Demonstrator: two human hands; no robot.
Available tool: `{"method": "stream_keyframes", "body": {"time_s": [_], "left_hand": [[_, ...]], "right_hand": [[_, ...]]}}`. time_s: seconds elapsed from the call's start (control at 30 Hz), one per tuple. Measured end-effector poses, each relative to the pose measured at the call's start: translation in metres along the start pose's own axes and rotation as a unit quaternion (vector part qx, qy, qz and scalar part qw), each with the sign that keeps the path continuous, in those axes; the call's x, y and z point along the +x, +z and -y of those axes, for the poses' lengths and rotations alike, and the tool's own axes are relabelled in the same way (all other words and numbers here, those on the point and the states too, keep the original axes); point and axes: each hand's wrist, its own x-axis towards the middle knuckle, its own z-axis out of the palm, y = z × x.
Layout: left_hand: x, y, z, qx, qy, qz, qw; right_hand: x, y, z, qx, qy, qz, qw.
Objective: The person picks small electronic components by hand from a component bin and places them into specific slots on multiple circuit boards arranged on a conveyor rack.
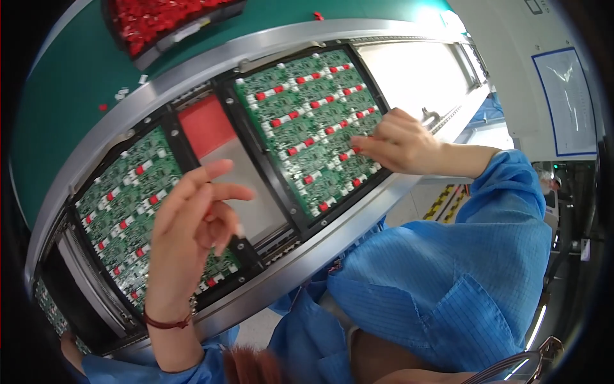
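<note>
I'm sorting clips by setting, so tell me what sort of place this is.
Most likely an electronics assembly line in a factory: green circuit boards sit along a metal rail, with a bin of small red parts beyond them.

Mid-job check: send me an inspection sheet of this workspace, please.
Surface: green bench beyond a metal rail.
Job's things: left panel and right panel, both bearing red and white parts; red-parts bin on the bench.
Clutter: loose white bits and red bits on the bench.
Grip: left hand over left panel's right edge, fingers partly curled, red showing among them; right hand at right panel, fingertips together at a red part, hold unclear.
Cables: nothing seen clearly.
Surroundings: striped floor tape, blue-framed sheet.
</note>
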Motion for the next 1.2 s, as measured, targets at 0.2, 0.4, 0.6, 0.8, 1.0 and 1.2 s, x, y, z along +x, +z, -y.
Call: {"method": "stream_keyframes", "body": {"time_s": [0.2,0.4,0.6,0.8,1.0,1.2], "left_hand": [[0.001,0.002,0.006,-0.012,-0.034,0.062,0.997],[-0.005,-0.007,0.007,-0.066,-0.003,0.081,0.995],[-0.010,-0.006,0.007,-0.074,0.032,0.049,0.995],[-0.009,-0.009,0.005,-0.105,0.069,0.080,0.989],[-0.011,-0.013,0.006,-0.059,0.073,0.107,0.990],[-0.015,-0.017,0.002,-0.040,0.055,0.058,0.996]], "right_hand": [[0.090,-0.015,0.007,0.073,-0.110,-0.126,0.983],[0.152,-0.002,0.042,0.133,-0.177,-0.155,0.963],[0.174,-0.001,0.044,0.163,-0.155,-0.090,0.970],[0.175,-0.003,0.044,0.253,-0.092,-0.049,0.962],[0.170,-0.006,0.045,0.367,-0.046,-0.013,0.929],[0.150,-0.028,0.036,0.345,-0.060,-0.010,0.937]]}}
